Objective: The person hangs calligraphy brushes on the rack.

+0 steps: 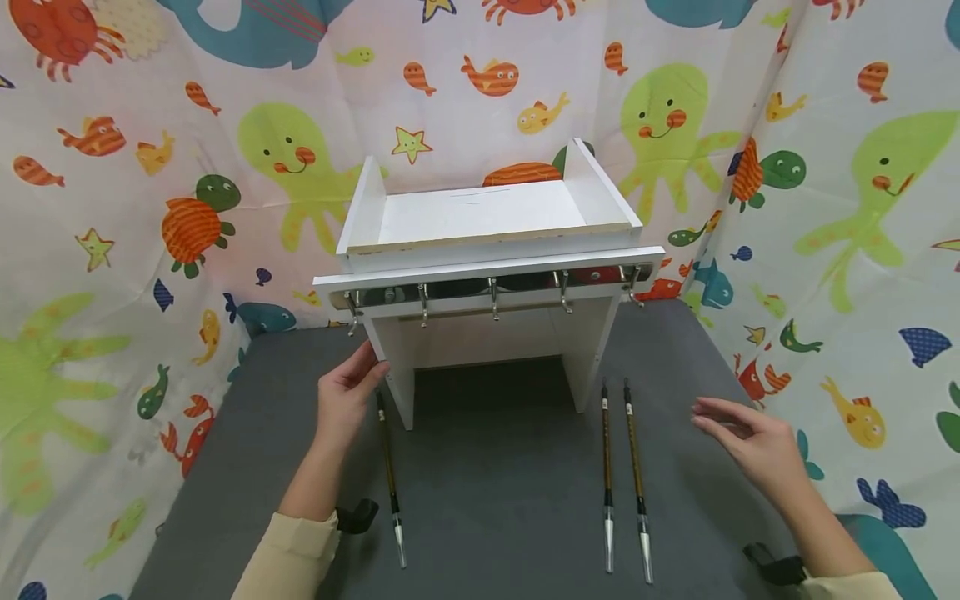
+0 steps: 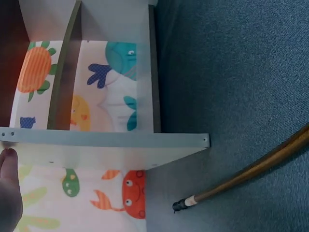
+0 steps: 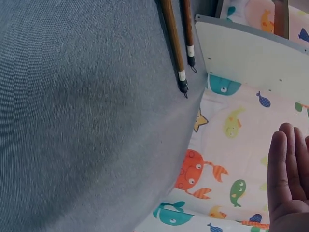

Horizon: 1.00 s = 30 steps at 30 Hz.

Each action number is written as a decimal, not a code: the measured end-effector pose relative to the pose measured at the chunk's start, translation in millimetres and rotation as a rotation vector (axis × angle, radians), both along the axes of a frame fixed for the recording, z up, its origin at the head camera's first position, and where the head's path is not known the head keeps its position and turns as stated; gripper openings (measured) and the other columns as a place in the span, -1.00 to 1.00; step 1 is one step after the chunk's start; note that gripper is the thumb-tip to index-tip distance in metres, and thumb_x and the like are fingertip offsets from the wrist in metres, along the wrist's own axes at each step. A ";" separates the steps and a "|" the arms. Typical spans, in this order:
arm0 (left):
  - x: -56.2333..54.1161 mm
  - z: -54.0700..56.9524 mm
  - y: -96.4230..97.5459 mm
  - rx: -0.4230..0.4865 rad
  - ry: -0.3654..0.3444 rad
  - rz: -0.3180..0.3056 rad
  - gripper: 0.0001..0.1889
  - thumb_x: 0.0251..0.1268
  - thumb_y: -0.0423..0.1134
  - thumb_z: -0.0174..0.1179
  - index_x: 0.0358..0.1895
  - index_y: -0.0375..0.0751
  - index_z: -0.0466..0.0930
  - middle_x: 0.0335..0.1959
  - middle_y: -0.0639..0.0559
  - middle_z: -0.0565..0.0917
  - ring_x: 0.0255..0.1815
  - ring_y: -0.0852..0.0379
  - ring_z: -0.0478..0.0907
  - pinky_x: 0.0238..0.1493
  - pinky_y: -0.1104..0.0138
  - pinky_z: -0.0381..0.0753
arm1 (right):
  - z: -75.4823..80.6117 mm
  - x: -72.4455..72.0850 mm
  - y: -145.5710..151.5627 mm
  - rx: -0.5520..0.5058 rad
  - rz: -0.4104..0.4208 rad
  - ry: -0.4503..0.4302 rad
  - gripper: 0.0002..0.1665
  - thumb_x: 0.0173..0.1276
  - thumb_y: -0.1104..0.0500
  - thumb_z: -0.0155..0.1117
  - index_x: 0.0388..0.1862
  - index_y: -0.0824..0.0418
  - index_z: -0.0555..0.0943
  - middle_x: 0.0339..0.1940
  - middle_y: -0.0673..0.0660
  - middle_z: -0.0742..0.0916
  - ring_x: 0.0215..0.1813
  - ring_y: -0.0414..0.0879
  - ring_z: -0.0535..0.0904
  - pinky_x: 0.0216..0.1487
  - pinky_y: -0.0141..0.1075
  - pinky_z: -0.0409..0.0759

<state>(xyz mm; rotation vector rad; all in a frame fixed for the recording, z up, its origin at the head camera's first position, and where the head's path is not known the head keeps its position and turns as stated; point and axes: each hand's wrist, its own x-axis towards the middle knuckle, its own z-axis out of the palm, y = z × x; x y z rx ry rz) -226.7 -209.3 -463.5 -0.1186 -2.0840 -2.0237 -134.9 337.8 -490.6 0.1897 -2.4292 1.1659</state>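
Observation:
A white shelf unit (image 1: pixel 487 242) with an open-topped upper compartment and a row of metal hooks (image 1: pixel 493 296) along its front stands on the grey surface. My left hand (image 1: pixel 347 396) is at the unit's left side panel (image 1: pixel 393 367), with fingertips at its outer face near the front edge. In the left wrist view a fingertip (image 2: pixel 8 157) meets that panel's face. To the right of the unit, my right hand (image 1: pixel 750 437) hovers above the surface, fingers loosely bent and holding nothing. The right wrist view shows its fingers (image 3: pixel 289 164) extended, apart from the unit.
One capped brush (image 1: pixel 390 483) lies left of the unit, beside my left forearm. Two more, an inner brush (image 1: pixel 607 475) and an outer brush (image 1: pixel 637 483), lie between the unit and my right hand. A sea-animal printed curtain (image 1: pixel 465 108) hangs behind and at both sides.

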 end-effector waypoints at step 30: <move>-2.5 0.0 4.6 0.070 -0.058 0.050 -0.54 0.33 -0.30 0.35 0.28 -0.24 0.59 0.21 0.00 0.68 0.13 0.31 0.64 0.08 0.47 0.63 | -47.2 -15.9 -33.5 -0.097 -0.176 -0.268 -0.53 0.32 -0.02 0.46 0.08 0.25 0.70 -0.06 0.21 0.82 -0.22 -0.62 0.60 -0.27 -0.62 0.58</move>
